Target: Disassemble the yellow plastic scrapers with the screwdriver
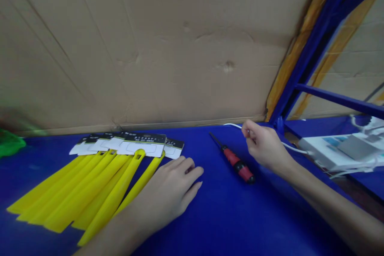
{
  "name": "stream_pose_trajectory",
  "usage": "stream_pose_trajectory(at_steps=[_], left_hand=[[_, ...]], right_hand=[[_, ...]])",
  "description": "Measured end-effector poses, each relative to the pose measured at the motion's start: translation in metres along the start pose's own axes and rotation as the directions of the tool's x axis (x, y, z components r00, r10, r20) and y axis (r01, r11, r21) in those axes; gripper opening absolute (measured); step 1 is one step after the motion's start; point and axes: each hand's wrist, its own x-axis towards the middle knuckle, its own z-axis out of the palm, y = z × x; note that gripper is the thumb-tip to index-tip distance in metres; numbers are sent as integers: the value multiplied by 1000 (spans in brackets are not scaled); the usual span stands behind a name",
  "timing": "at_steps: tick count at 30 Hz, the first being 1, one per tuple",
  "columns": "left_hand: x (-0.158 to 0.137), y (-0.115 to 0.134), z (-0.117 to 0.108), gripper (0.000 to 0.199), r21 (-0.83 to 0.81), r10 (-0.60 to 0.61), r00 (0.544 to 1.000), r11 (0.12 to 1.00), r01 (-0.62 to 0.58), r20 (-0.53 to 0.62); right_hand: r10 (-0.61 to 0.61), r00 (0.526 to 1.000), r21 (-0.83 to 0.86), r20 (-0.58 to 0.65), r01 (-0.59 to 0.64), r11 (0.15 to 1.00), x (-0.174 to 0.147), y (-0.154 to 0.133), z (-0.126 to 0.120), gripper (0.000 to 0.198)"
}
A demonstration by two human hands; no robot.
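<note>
On smooth blue tabletop (222, 220), L side: fan of long flat yellow tools (90, 192); L hand (172, 182) slack, released, just beside; R hand (264, 144) curled, can't tell if gripping; red-&-blk-handled screwdriver (235, 162) btwn hands; thin white cord (294, 148) at R hand.

Printed cards (141, 144), seemingly illegible

One bright green irregular item (10, 143), blurred, cut off at left edge; black-and-white card tags (141, 144), print too small to read; thin white cable (291, 147), partly hidden by bare right hand (265, 144).
</note>
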Motion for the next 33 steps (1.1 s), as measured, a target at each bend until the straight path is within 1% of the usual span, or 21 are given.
stream_pose_trajectory(at_steps=[4, 8, 11, 16, 22, 24, 29, 33], left_hand=[[-5, -2, 3, 23, 2, 12, 1000, 1000, -12, -21], [-6, -5, 5, 24, 7, 6, 1000, 1000, -6, -28], [-6, -7, 6, 25, 11, 6, 1000, 1000, -6, -29], [-6, -7, 6, 25, 37, 11, 999, 999, -10, -34], [-7, -4, 6, 28, 24, -4, 1000, 1000, 4, -17], [-8, -4, 6, 29, 7, -8, 1000, 1000, 8, -10], [-7, -2, 5, 29, -1, -18, 1000, 1000, 18, 14], [-6, -1, 5, 28, 10, -19, 999, 1000, 19, 25]], right_hand=[[-6, 990, -190, 141, 32, 981, 4, 15, 2, 33], [15, 964, -322, 266, 74, 944, 2, 16, 7, 35], [40, 950, -404, 310, 93, 910, 0, 14, 8, 33], [70, 936, -504, 344, 121, 855, -2, 15, 11, 30], [75, 916, -551, 393, 170, 817, 0, 16, 14, 9], [68, 910, -549, 410, 187, 815, 0, 15, 13, 12], [52, 902, -529, 428, 203, 824, 0, 13, 12, 31], [37, 905, -501, 424, 200, 842, 1, 14, 13, 32]])
